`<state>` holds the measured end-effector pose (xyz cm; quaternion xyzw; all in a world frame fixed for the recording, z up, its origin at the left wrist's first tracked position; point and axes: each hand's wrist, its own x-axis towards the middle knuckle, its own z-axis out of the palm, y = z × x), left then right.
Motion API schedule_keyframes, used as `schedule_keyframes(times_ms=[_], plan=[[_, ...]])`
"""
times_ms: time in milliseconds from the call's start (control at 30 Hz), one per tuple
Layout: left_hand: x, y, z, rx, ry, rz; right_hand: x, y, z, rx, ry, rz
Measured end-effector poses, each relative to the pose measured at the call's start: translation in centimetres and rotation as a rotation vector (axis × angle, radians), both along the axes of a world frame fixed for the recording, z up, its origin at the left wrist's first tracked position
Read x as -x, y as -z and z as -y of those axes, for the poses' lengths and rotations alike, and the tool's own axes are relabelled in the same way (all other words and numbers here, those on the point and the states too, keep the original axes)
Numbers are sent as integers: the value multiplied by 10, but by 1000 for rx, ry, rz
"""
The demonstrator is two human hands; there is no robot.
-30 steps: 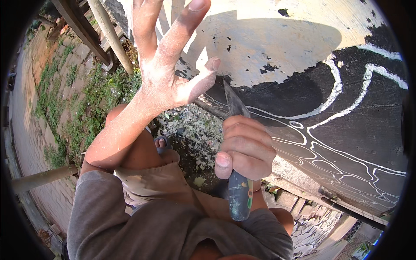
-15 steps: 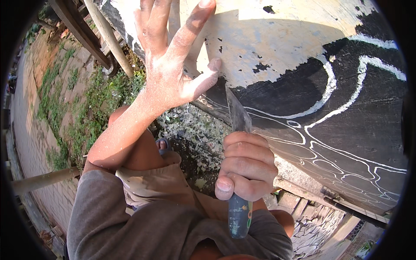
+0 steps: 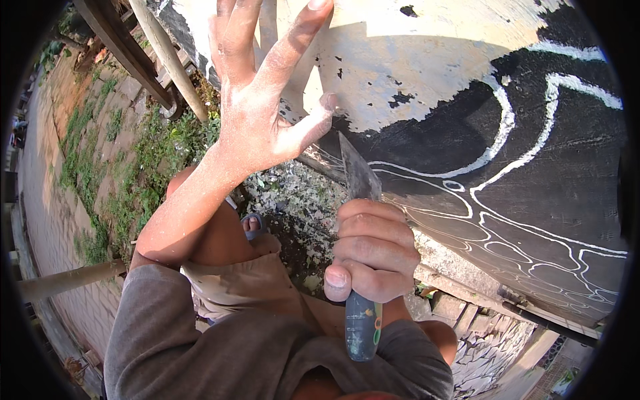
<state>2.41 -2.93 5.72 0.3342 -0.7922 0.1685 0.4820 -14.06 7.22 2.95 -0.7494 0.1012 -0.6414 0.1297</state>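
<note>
My left hand (image 3: 257, 117), dusted pale, is spread at the top centre, fingers apart, over the painted wall (image 3: 427, 60) and apparently resting on it. Below and right of it, my right hand (image 3: 373, 247) grips the dark handle of a scraper (image 3: 361, 172). Its grey blade points up toward the ragged edge where pale, flaked surface meets black paint (image 3: 547, 187) with white looping lines, just below my left thumb. I cannot tell whether the tip touches the wall.
Two wooden posts (image 3: 163, 47) slant at the upper left; another pole (image 3: 73, 280) crosses the left side. Weeds and pavers (image 3: 113, 173) line the left ground, pale flakes (image 3: 293, 207) lie beside the wall's foot, and cracked stonework (image 3: 487, 353) shows at the lower right.
Compared with a second ago, my right hand and the scraper sit lower in the picture, having shifted slightly left over the last half second. My left hand remains spread, slightly right of its earlier place.
</note>
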Motion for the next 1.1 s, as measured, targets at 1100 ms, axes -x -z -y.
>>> schedule_keyframes(times_ms=[1100], plan=[[9, -7, -5, -74, 2, 26, 4, -2, 3, -8, 135, -110]])
